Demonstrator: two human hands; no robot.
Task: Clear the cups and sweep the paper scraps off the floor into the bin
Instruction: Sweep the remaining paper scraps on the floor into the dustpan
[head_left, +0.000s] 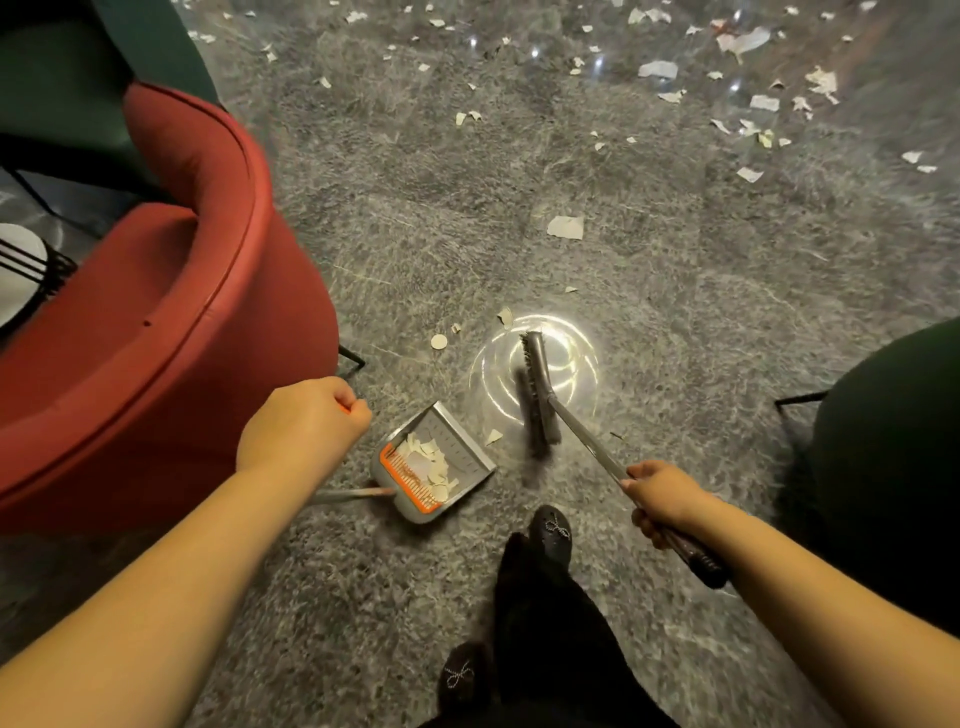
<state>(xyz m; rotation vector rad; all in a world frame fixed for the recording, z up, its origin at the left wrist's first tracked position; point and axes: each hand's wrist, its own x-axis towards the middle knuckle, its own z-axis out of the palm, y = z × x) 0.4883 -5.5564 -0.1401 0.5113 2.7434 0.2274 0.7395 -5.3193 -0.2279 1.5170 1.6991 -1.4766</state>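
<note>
Dustpan (434, 462), broom (540, 395), two chairs (171, 312)

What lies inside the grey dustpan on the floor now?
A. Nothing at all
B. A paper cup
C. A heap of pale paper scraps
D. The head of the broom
C: pale paper scraps are heaped in the dustpan against its orange comb, while the broom head rests on the floor to the right of the pan.
</note>
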